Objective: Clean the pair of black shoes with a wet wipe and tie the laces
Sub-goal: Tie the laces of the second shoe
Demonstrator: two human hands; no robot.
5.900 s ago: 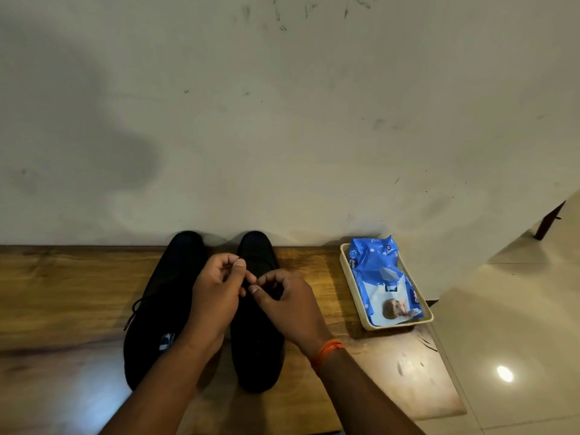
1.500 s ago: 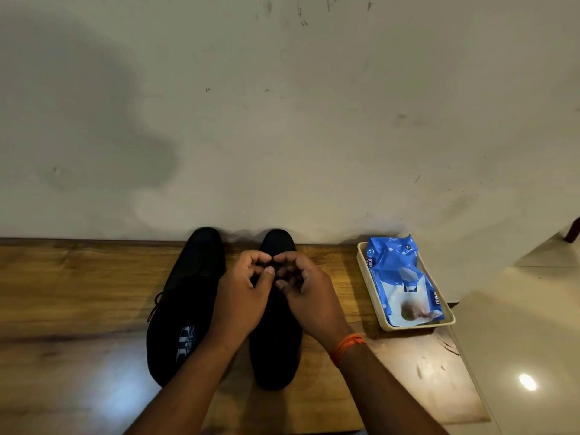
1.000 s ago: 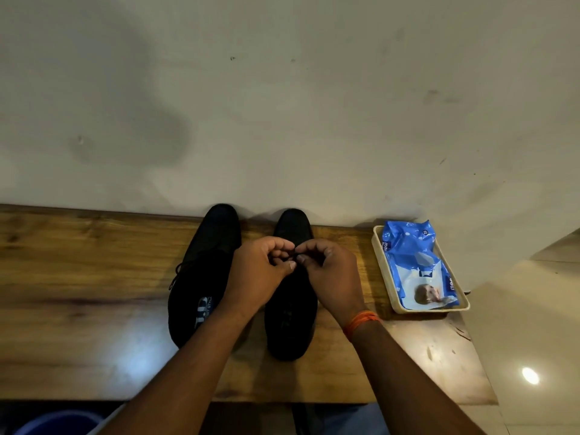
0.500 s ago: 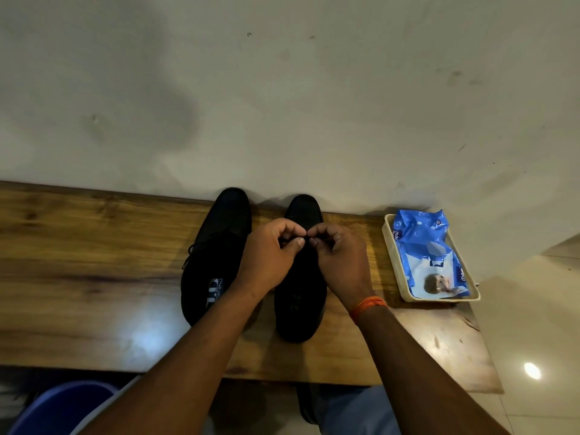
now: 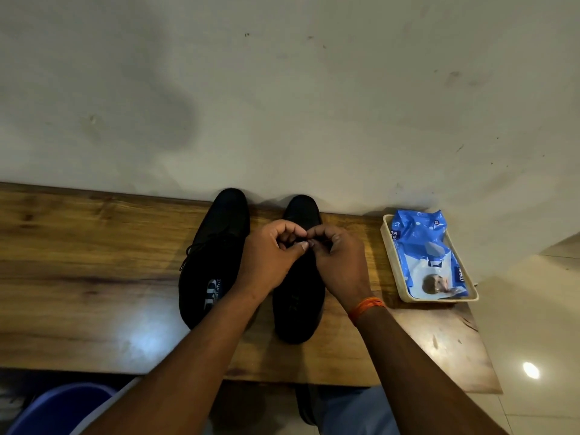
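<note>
Black right shoe (image 5: 298, 296) stands beside left shoe (image 5: 213, 262) on wooden bench (image 5: 94, 277), toes to the wall. Left hand (image 5: 270, 262) and right hand (image 5: 342, 265) meet above it, fingers curled, pinching its lace. Wipes pack (image 5: 430, 255) lies in tray (image 5: 389, 265).

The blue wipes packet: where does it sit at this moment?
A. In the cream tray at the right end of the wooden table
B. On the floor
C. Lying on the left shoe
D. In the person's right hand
A. The blue wipes packet lies inside the cream tray on the wooden table, right of the shoes, while both hands work at the right shoe.
</note>
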